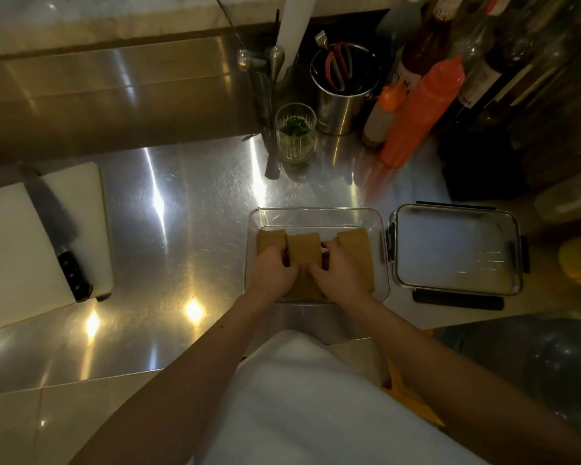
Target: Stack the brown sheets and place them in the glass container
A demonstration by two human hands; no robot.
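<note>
Three stacks: brown rectangular sheets (304, 245) lie in three side-by-side piles inside the clear rectangular glass container (317, 216), which sits on the brushed steel counter (182, 229) just in front of the person.
Sheet axis: each pile runs long from the near wall toward the far wall of the container; the far ends stop short of the far wall, leaving bare glass there.
Left hand (271, 269): curled down over the gap between the left and middle piles, fingers tucked in; whether it pinches sheets or only presses them cannot be told.
Right hand (338, 268): curled over the gap between the middle and right piles, fingertips against the middle pile; a firm hold cannot be told.
Lid: a clear rectangular lid with dark clip latches (458, 250) lies flat just right of the container, apart from it.
Far side: a ribbed drinking glass with green herbs (295, 132) stands behind the container, with a steel cylinder of scissors and tools (342, 92) beyond it.
Far right: an orange squeeze bottle (420, 112), a smaller orange-capped bottle (383, 112) and dark glass bottles (483, 62) crowd the back corner.
Left: a white cutting board (21, 243) holds a dark-handled kitchen knife (59, 234), well apart from the container.
Obstruction: both hands and wrists hide the near halves of the piles and the container's near wall.
Foreground: a white apron (316, 397) covers the lower centre.
</note>
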